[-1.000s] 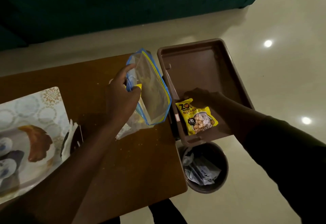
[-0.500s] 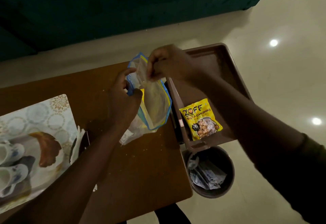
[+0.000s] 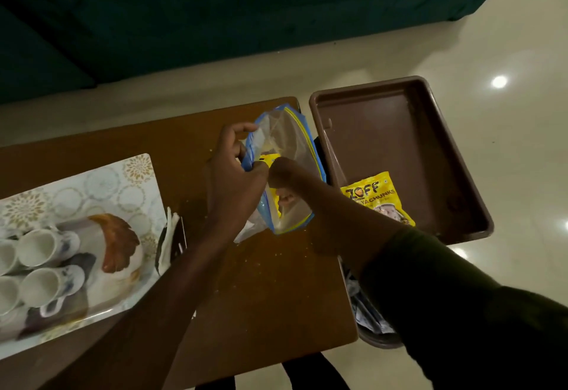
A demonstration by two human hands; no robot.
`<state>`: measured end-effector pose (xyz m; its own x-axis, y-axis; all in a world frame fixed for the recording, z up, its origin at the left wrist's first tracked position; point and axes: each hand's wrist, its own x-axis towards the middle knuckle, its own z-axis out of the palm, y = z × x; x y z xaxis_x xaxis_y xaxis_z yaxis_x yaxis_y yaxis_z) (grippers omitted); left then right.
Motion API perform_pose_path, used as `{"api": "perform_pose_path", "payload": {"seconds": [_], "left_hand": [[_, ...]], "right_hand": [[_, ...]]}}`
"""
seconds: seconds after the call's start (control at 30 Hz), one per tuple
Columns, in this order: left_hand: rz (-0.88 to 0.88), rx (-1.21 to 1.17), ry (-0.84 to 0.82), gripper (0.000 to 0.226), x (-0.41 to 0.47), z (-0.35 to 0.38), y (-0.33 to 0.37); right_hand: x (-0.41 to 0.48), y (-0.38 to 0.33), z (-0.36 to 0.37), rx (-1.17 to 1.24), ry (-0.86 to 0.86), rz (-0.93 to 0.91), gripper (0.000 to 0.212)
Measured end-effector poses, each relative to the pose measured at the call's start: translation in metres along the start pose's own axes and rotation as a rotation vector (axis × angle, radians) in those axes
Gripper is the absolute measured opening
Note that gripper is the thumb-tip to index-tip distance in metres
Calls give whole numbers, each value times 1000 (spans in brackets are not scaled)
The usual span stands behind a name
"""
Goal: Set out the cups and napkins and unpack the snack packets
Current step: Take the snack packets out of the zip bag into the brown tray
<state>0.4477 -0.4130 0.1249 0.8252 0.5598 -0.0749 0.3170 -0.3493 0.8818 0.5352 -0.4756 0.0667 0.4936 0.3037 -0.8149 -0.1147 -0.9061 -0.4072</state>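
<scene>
Now the left hand [image 3: 233,180] pinches the zip bag [image 3: 292,143] mouth open on the table [image 3: 261,282]; the right hand [image 3: 284,174], inside, seemingly grips a yellow packet [image 3: 272,160]. Yanking could tear the bag or scatter more crumbs.

I see a brown wooden surface [image 3: 264,291] running from the left edge to a rounded right corner, with pale crumbs scattered over its middle. On its left part lies a patterned tray [image 3: 101,186] with white and gold circles and a rooster picture; white cups [image 3: 40,246] lie on their sides on the tray. Just beside the tray's right edge stands a dark holder with white napkins [image 3: 168,242]. Near the far right corner a clear zip bag [image 3: 292,143] with a blue and yellow rim rests on the surface. A brown plastic tray [image 3: 384,131] sits just off the right edge; I cannot tell what carries it. The floor [image 3: 507,159] is glossy cream tile.
</scene>
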Motion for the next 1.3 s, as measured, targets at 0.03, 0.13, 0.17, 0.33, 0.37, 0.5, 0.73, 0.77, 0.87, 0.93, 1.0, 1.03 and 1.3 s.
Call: {"api": "perform_pose_path", "payload": {"seconds": [0.03,0.13,0.17,0.33,0.37,0.5,0.73,0.77,0.87,0.93,1.0,1.03,1.3], "left_hand": [[-7,-24,2,47,-1,-1,-1],[-10,-69,13,48,-1,-7,-6],[-10,-76,18,49,-1,-9,-8],[-15,-62,73,49,-4,-12,-16],[-2,-50,88,49,-5,-12,-16],[42,-54,177,43,-5,-13,-11],[1,2,262,31,-6,-8,-15],[-12,2,261,31,-6,-10,-16],[15,-26,261,44,-8,-14,-19],[1,-33,276,49,-9,-15,-22],[-31,-38,299,52,-11,-11,-22],[-39,-35,301,53,-11,-7,-23],[-39,-44,196,54,-12,16,-19]], "right_hand": [[0,0,4,26,66,4,19],[4,4,15,86,237,-5,17],[3,4,17,77,245,-5,22],[-21,-12,10,-327,338,-268,14],[-29,-19,6,-401,326,-317,17],[-66,-39,-21,-553,233,-361,30],[-127,-60,-75,-455,272,-433,34],[-135,-58,-86,-378,279,-457,34],[-144,-34,-121,-104,320,-459,33],[-140,-11,-141,30,400,-423,27],[-130,19,-160,84,507,-379,27],[-123,38,-169,92,556,-341,31],[-74,194,-189,133,425,48,37]]}}
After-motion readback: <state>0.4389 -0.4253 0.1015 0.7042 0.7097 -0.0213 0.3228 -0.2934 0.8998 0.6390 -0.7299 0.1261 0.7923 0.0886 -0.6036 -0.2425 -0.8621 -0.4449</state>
